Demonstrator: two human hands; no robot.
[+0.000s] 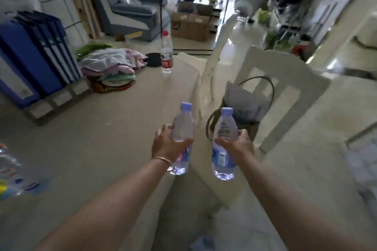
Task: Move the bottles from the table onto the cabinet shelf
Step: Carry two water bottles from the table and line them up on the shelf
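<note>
My left hand (166,145) grips a clear water bottle with a lilac cap (182,126), held upright over the table's right edge. My right hand (236,145) grips a second lilac-capped bottle (224,128) with a blue label, held upright over the gap beside the table. A third bottle with a red cap and red label (166,55) stands on the beige table (102,138) near its far right corner. No cabinet shelf is recognisable in this view.
Blue folders (34,57) stand at the table's left, with a pile of folded cloths (114,65) beside them. A white chair (281,96) holding a grey bag (242,102) sits right of the table. Plastic packaging (12,171) lies at the left edge.
</note>
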